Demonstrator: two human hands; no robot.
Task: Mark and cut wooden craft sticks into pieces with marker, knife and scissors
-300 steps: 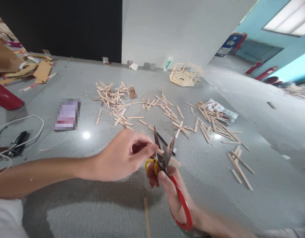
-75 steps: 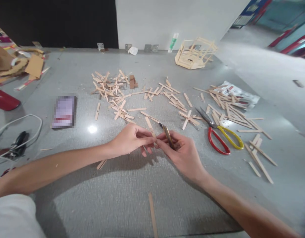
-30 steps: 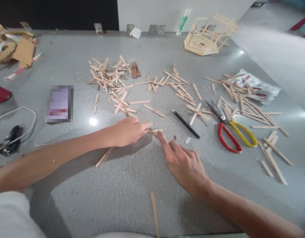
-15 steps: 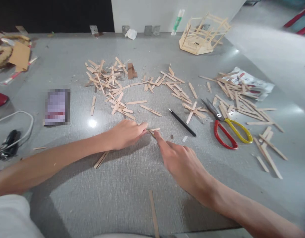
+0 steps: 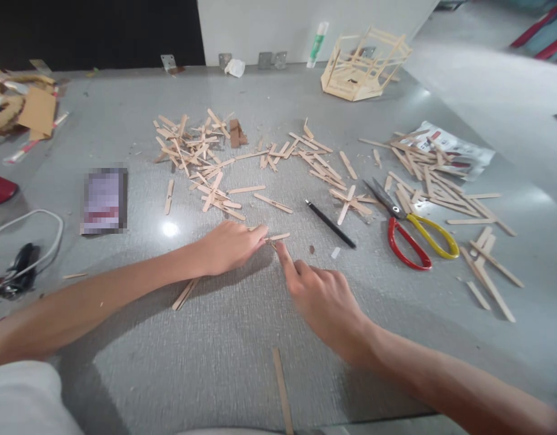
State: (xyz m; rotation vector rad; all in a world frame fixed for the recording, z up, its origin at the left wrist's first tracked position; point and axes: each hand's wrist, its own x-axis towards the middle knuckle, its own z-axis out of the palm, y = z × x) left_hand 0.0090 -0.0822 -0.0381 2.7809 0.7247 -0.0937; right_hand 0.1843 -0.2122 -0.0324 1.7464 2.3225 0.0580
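Note:
My left hand [image 5: 226,246] rests on the grey surface [image 5: 242,338], fingers pinched on a short wooden stick [image 5: 278,237] lying flat. My right hand [image 5: 321,299] is close beside it, index finger stretched out and touching the surface at the stick's near end, the other fingers curled with nothing in them. A black pen [image 5: 330,224] lies just right of the hands. Red and yellow scissors [image 5: 408,226] lie further right.
Loose wooden sticks are scattered across the middle [image 5: 201,160] and right [image 5: 435,190], some on a plastic packet [image 5: 455,151]. A stick-built frame [image 5: 362,63] and a glue tube [image 5: 317,36] stand at the back. Cardboard scraps [image 5: 27,112], a phone [image 5: 104,199] and a white cable [image 5: 29,235] lie left.
Ten seconds ago my right hand held the scissors on a stick; the scissors and pen now lie on the surface. Over the last second both hands stayed at the short stick.

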